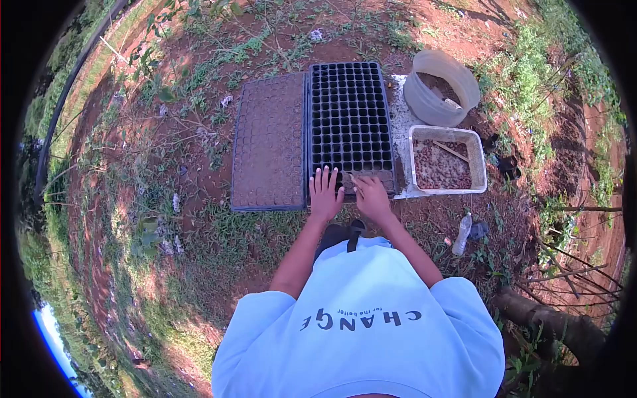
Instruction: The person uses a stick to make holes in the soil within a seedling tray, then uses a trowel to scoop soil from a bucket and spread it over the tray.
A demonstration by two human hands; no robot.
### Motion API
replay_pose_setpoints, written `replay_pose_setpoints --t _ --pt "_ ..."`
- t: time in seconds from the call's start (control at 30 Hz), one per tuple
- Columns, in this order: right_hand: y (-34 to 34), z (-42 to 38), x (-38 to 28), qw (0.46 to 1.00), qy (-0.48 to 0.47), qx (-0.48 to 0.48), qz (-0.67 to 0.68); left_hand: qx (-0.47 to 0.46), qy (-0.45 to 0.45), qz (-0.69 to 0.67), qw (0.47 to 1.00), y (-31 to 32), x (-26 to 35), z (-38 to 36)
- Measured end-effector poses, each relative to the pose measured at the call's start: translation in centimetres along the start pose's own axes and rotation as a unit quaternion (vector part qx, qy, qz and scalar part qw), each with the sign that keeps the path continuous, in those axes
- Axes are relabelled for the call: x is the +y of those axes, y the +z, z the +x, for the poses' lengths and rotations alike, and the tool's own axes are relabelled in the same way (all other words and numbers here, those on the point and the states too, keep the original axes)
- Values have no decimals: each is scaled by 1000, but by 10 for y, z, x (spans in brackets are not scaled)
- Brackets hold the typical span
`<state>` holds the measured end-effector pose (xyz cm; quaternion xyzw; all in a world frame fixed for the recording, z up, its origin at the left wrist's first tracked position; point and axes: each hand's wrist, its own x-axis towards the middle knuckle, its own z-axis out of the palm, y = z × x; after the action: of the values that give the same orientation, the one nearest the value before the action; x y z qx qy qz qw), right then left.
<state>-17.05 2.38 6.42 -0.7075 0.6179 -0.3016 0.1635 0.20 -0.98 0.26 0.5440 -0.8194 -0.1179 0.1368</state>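
Note:
A black seedling tray (350,116) lies in front of me, its far cells dark and hollow, with brown soil in cells along the near end. My left hand (324,196) rests flat on the near left corner of this tray, fingers spread. Over the near right cells is my right hand (372,199), its fingers curled and pressed together at the soil. Whatever sits at those fingertips is too small to make out. Directly to the left, a second seedling tray (271,142) is covered with brown soil, its cell outlines showing through.
Right of the trays stand a cut translucent plastic drum (416,99) and a white rectangular tub (482,174) of reddish-brown granules with a wooden stick (451,151). A plastic bottle (462,233) lies on the grass nearer me. A thick log (551,322) is at the lower right.

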Motion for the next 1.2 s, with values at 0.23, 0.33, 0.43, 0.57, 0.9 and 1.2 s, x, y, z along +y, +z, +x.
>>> replay_pose_setpoints --t 0.23,0.33,0.43,0.57,0.9,1.2 --pt "1 -4 -10 999 21 27 -23 2 3 -17 1000 -4 4 1" --pt "5 -4 -16 999 44 7 -10 -15 2 -32 999 -9 1 0" --pt "7 -1 -22 997 66 34 -14 -43 11 -50 998 -15 -2 4" --pt "14 -5 -30 994 102 48 -11 -80 32 -34 996 -24 -8 7" --pt "27 -9 -57 978 173 103 -47 -116 110 -53 986 -19 -31 25" --pt "30 -11 -61 976 178 110 -53 -107 124 -30 986 -22 -30 26"
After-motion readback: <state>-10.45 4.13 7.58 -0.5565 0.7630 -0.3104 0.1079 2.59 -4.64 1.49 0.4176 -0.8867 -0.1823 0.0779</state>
